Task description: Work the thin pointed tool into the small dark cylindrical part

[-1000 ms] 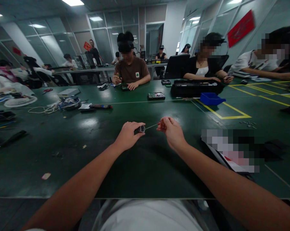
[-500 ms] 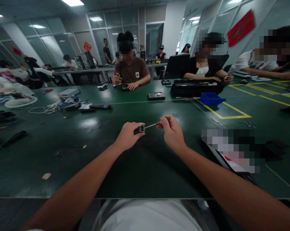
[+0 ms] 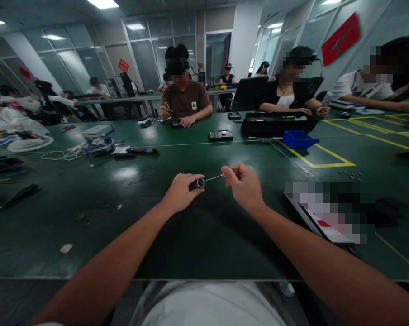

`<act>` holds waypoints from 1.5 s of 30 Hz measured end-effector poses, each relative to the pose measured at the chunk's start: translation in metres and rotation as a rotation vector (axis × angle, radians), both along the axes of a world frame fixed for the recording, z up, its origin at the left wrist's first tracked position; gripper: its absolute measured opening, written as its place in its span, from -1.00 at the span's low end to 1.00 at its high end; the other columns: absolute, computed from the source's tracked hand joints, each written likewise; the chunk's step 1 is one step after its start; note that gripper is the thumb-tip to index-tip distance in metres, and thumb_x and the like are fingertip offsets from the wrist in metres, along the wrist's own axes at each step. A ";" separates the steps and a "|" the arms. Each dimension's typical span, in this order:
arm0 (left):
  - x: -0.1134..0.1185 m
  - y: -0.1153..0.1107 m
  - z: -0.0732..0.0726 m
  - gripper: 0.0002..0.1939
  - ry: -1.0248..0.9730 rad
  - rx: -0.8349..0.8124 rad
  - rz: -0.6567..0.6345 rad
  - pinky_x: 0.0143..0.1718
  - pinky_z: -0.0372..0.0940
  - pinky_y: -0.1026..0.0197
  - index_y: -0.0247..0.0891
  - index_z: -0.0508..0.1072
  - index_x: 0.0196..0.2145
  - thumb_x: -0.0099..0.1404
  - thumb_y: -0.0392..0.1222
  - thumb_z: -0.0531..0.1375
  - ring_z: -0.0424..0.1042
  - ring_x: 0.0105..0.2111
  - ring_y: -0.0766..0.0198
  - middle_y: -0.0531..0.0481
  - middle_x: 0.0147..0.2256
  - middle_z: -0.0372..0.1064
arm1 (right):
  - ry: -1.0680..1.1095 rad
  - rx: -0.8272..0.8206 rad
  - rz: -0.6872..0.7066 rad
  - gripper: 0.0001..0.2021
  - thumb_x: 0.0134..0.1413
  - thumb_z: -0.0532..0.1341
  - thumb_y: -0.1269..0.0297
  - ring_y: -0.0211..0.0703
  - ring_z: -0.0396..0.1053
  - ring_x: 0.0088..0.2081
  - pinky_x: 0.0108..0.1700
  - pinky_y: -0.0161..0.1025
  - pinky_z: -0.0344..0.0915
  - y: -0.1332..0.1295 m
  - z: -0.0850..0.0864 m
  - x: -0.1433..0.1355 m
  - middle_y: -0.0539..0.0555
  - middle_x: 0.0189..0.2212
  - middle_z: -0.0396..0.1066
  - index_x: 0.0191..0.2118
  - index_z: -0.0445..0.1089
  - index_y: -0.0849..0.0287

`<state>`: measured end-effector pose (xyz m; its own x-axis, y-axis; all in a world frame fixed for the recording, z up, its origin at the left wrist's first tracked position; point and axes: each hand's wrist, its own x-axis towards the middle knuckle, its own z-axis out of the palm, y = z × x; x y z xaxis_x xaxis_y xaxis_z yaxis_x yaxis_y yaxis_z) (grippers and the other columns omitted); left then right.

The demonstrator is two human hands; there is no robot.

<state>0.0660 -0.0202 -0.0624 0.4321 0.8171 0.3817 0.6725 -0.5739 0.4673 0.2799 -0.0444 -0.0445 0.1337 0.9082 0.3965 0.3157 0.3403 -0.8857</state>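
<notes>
Between thumb and fingers, my left hand [image 3: 180, 192] grips a small dark cylinder [image 3: 200, 182] with a pale ring at its open end, which faces right. My right hand [image 3: 245, 188] is closed around the handle of a screwdriver [image 3: 212, 178], its red collar showing by the thumb. The thin metal shaft points left, and its tip meets the open end of the cylinder; how deep it goes in I cannot tell. Both hands are held above the green table [image 3: 211, 244].
Across the table a person [image 3: 187, 99] works on a small board. A hard drive [image 3: 221, 135], a blue bin [image 3: 298, 139] and a long black device [image 3: 275, 125] lie ahead. Cables [image 3: 97, 146] and a pen-like tool [image 3: 141, 150] are at left, loose screws [image 3: 350, 175] at right.
The fingers and thumb of my right hand have shifted on the screwdriver handle, the wrist turning slightly. My left hand and the cylinder stay nearly where they were.
</notes>
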 end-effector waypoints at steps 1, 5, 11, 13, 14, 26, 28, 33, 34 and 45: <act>0.000 0.000 0.001 -0.59 -0.002 -0.001 0.007 0.09 0.21 -0.06 -0.12 0.47 0.08 0.28 -0.17 0.32 0.41 -0.08 0.11 -0.03 -0.08 0.51 | -0.022 0.003 -0.004 -0.69 0.19 0.22 -0.01 -0.24 0.26 -0.58 -0.48 -0.24 0.16 0.000 0.000 0.001 -0.06 -0.63 0.32 -0.41 0.36 0.13; -0.001 -0.001 0.003 -0.60 -0.003 -0.003 0.015 0.09 0.21 -0.06 -0.15 0.48 0.07 0.28 -0.19 0.32 0.41 -0.10 0.11 -0.04 -0.11 0.51 | -0.059 0.068 0.070 -0.81 0.26 0.13 0.15 -0.19 0.35 -0.46 -0.38 -0.22 0.21 0.002 -0.005 0.002 -0.02 -0.50 0.40 -0.29 0.38 0.12; -0.001 0.000 0.001 -0.60 0.014 -0.020 0.022 0.11 0.19 -0.08 -0.14 0.48 0.07 0.27 -0.20 0.32 0.41 -0.09 0.09 -0.04 -0.10 0.51 | -0.097 0.025 0.099 -0.73 0.31 0.06 0.12 -0.18 0.33 -0.51 -0.39 -0.21 0.20 0.002 -0.007 0.003 -0.04 -0.59 0.35 -0.31 0.42 0.11; 0.000 0.000 0.001 -0.60 0.020 -0.033 0.024 0.12 0.19 -0.09 -0.13 0.48 0.07 0.27 -0.21 0.32 0.40 -0.07 0.09 -0.03 -0.09 0.51 | -0.141 0.025 0.067 -0.65 0.34 0.02 0.04 -0.18 0.30 -0.55 -0.42 -0.21 0.18 0.003 -0.007 0.003 -0.06 -0.63 0.29 -0.31 0.43 0.11; 0.000 0.000 0.001 -0.60 0.021 -0.038 0.023 0.12 0.18 -0.09 -0.13 0.48 0.06 0.27 -0.21 0.33 0.40 -0.07 0.09 -0.03 -0.08 0.51 | -0.154 0.030 0.058 -0.64 0.35 0.01 0.02 -0.18 0.29 -0.55 -0.42 -0.21 0.17 0.003 -0.008 0.003 -0.05 -0.62 0.29 -0.27 0.44 0.11; 0.000 -0.002 0.004 -0.61 0.017 -0.028 0.020 0.12 0.19 -0.08 -0.14 0.48 0.06 0.28 -0.21 0.31 0.41 -0.10 0.10 -0.04 -0.11 0.51 | -0.146 -0.005 0.054 -0.71 0.36 -0.02 0.08 -0.15 0.34 -0.45 -0.35 -0.18 0.21 0.001 -0.006 0.002 -0.04 -0.51 0.33 -0.17 0.37 0.10; 0.000 -0.002 0.003 -0.61 0.020 -0.031 0.026 0.12 0.20 -0.09 -0.12 0.47 0.08 0.28 -0.19 0.30 0.41 -0.09 0.10 -0.04 -0.10 0.50 | -0.096 0.004 0.065 -0.79 0.33 0.02 0.13 -0.16 0.35 -0.43 -0.33 -0.18 0.23 0.002 -0.009 0.001 -0.05 -0.47 0.35 -0.10 0.31 0.08; 0.000 0.000 0.004 -0.61 -0.004 -0.029 0.081 0.09 0.24 -0.07 -0.12 0.46 0.08 0.30 -0.15 0.28 0.42 -0.07 0.08 -0.06 -0.05 0.50 | 0.195 0.004 0.150 -0.79 0.19 0.19 0.08 -0.15 0.41 -0.30 -0.18 -0.14 0.36 0.010 -0.017 -0.003 0.03 -0.33 0.44 -0.17 0.29 0.08; -0.001 -0.001 0.004 -0.61 -0.007 -0.024 0.074 0.10 0.25 -0.07 -0.12 0.46 0.09 0.31 -0.14 0.28 0.42 -0.05 0.08 -0.06 -0.04 0.49 | 0.257 -0.023 0.164 -0.77 0.17 0.20 0.05 -0.14 0.42 -0.30 -0.16 -0.12 0.38 0.013 -0.018 -0.003 0.04 -0.33 0.44 -0.20 0.30 0.08; -0.002 0.000 0.008 -0.61 0.117 0.025 0.018 0.24 0.05 -0.21 -0.10 0.44 0.10 0.33 -0.19 0.26 0.38 0.06 0.07 -0.06 0.00 0.47 | 0.507 -0.236 0.093 -0.75 0.12 0.22 0.00 -0.21 0.36 -0.44 -0.33 -0.18 0.44 0.024 -0.024 0.002 0.00 -0.44 0.38 -0.33 0.33 0.08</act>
